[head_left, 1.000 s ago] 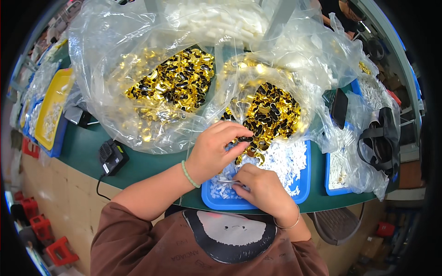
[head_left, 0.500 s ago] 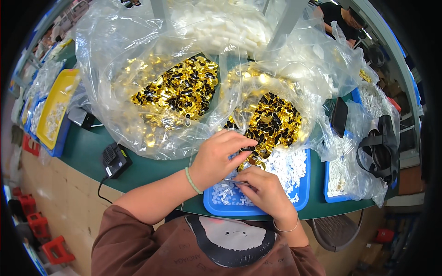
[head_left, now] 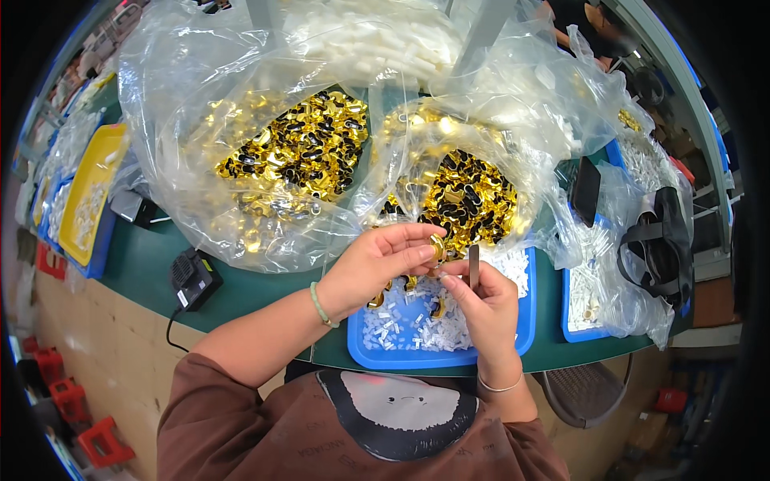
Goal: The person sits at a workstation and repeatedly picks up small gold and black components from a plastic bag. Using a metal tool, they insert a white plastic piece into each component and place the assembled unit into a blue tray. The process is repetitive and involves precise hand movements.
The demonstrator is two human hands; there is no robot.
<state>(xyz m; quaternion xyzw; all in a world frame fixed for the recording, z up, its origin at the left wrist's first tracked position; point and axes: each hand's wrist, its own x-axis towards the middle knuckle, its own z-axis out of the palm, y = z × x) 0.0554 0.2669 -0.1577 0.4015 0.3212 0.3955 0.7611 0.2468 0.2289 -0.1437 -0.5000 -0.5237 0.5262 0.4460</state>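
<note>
My left hand (head_left: pixel 389 260), with a pale green beaded bracelet, pinches a shiny gold cap-like piece (head_left: pixel 437 247) between thumb and fingers. Against it, my right hand (head_left: pixel 488 303) has its fingertips close to the same piece; whether they press a small part onto it is hidden. A flat metal strip, seemingly tweezers (head_left: pixel 474 264), stands up from between the fingers of that right hand. Below both hands lies a blue tray (head_left: pixel 401 362) of small white plastic parts (head_left: pixel 389 327), with a few gold pieces (head_left: pixel 437 307) among them.
Clear plastic bags of gold-and-black pieces (head_left: pixel 313 144) (head_left: pixel 473 196) lie beyond my hands, with white parts (head_left: pixel 377 40) behind. At left are a black power adapter (head_left: pixel 192 279) and a yellow tray (head_left: pixel 90 200). A phone (head_left: pixel 586 191) and black bag (head_left: pixel 659 248) sit right.
My left hand now holds a gold piece showing its gold side. My right hand has risen toward it, and the metal strip has swung from pointing left to upright. Gold pieces show in the tray.
</note>
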